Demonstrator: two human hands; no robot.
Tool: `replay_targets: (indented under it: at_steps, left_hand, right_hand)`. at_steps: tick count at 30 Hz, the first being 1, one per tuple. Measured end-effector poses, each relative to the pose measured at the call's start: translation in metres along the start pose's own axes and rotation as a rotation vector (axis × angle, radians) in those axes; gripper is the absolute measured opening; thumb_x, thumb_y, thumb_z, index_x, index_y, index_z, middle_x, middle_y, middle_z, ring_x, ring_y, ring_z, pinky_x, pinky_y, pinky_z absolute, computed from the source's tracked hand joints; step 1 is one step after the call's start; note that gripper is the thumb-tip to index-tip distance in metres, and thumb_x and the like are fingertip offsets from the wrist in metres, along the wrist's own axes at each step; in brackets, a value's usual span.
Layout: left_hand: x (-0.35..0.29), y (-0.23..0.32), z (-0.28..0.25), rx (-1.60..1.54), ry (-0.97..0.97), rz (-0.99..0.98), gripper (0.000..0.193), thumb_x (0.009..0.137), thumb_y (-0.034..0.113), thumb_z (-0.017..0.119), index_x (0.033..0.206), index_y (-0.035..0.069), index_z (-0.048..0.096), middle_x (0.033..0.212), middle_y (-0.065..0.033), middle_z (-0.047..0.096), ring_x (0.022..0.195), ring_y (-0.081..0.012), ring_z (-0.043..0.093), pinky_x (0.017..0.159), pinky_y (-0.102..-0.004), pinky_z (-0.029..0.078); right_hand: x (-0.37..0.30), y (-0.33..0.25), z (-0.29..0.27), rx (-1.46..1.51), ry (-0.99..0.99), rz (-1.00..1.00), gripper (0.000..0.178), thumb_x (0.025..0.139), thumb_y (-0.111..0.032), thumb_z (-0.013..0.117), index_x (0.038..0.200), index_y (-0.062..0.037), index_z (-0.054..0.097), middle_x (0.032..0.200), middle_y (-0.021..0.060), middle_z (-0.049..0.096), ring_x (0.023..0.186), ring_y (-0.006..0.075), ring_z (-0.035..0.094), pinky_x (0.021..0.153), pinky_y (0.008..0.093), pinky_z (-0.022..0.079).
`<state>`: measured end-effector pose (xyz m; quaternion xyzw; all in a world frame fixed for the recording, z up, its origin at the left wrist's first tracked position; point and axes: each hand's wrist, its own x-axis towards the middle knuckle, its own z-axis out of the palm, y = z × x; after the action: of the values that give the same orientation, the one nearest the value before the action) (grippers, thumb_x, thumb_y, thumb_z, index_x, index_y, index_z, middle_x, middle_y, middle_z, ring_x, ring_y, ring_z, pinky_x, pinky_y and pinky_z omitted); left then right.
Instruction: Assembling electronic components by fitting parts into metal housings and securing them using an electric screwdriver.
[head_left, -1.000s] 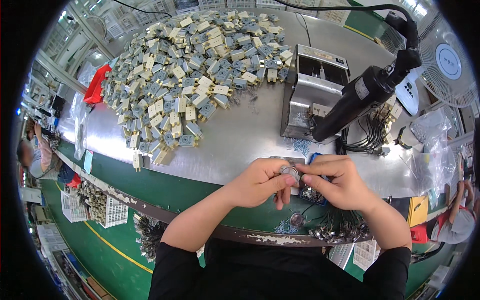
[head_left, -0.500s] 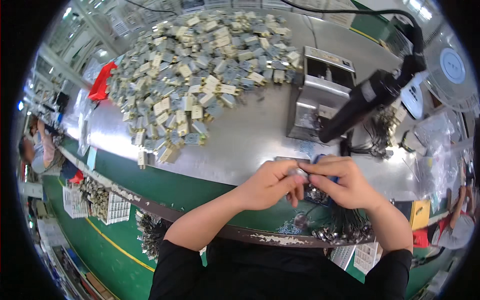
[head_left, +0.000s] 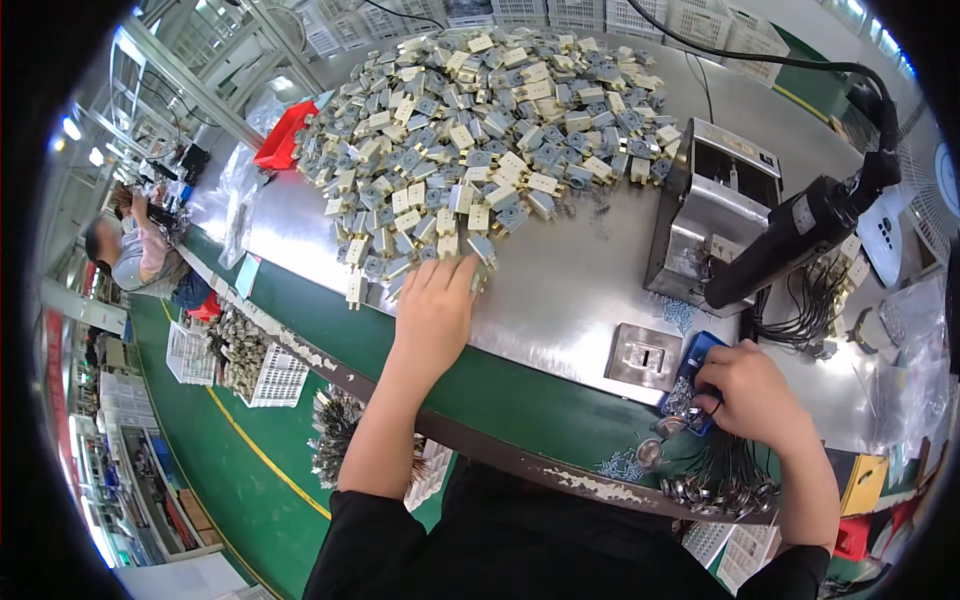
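A wide heap of small cream-and-grey blocks (head_left: 520, 170) with brass-coloured tabs covers the far left of the metal table. My left hand (head_left: 437, 305) lies over the heap's near edge, back upward, its fingers bent down around one block; their tips are mostly hidden. At the right, my right hand (head_left: 745, 385) reaches into a blue tray (head_left: 704, 350) of small shiny metal pieces. Its fingers are pinched together beside a dark wire, and I cannot make out what they hold. Left of the tray sits a square metal fixture (head_left: 643, 356) with a slot.
Behind the fixture stand a metal box-shaped machine (head_left: 700, 215) and a black cylindrical tool (head_left: 775, 250) on an arm. Small blue screws (head_left: 622, 465), round metal pieces with black wires (head_left: 720, 490) and a red bin (head_left: 285, 135) lie about. A person (head_left: 140, 260) sits far left.
My hands, together over the fixture before, have parted. The left has moved left to the heap, the right down to the blue tray. The whole view has shifted.
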<state>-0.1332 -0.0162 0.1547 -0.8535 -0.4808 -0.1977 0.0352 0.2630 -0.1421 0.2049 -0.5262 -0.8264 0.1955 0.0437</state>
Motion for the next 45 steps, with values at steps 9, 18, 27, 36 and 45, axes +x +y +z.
replay_targets:
  at_steps: [9,18,27,36,45]
  left_hand:
    - [-0.025,-0.015,0.002,-0.377,-0.049,-0.104,0.059,0.077,0.013,0.090,0.131,0.002,0.066,0.116,-0.0147,0.075,0.112,-0.0343,0.068,0.099,-0.0431,0.053]
    - [0.005,0.033,-0.015,-0.679,0.046,0.156,0.051,0.069,0.011,0.096,0.115,0.005,0.074,0.104,-0.0082,0.079,0.084,-0.0214,0.074,0.075,-0.0313,0.058]
    - [0.059,0.098,-0.007,-0.742,-0.060,0.389,0.046,0.070,0.013,0.094,0.111,0.007,0.074,0.097,-0.0059,0.076,0.079,-0.0232,0.070,0.070,-0.0339,0.055]
    - [0.081,0.149,0.061,-0.735,-0.254,0.592,0.038,0.075,0.018,0.089,0.108,0.007,0.073,0.098,-0.0090,0.074,0.089,-0.0326,0.070,0.076,-0.0414,0.056]
    - [0.061,0.143,0.086,-0.697,-0.050,0.558,0.031,0.078,0.019,0.087,0.107,0.011,0.078,0.103,-0.0029,0.075,0.092,-0.0250,0.072,0.081,-0.0382,0.057]
  right_hand:
    - [0.003,-0.002,0.010,0.019,0.054,-0.015,0.019,0.071,-0.009,0.082,0.087,-0.0047,0.072,0.087,0.0097,0.066,0.084,0.0335,0.066,0.081,0.0435,0.048]
    - [0.002,0.006,0.017,-0.053,-0.001,-0.046,0.012,0.078,-0.005,0.070,0.088,-0.0027,0.065,0.091,0.0154,0.066,0.090,0.0361,0.065,0.083,0.0441,0.050]
    - [-0.007,0.023,-0.001,0.270,0.216,0.031,0.025,0.076,0.011,0.064,0.098,0.0021,0.058,0.088,0.0184,0.061,0.087,0.0402,0.063,0.076,0.0456,0.052]
    - [-0.014,0.047,-0.005,0.348,0.403,0.050,0.043,0.073,0.016,0.059,0.111,0.0004,0.073,0.098,0.0156,0.066,0.090,0.0337,0.067,0.082,0.0375,0.054]
    - [-0.010,0.055,-0.008,0.333,0.475,-0.012,0.021,0.078,0.005,0.076,0.098,-0.0015,0.076,0.087,0.0117,0.072,0.079,0.0272,0.071,0.069,0.0354,0.055]
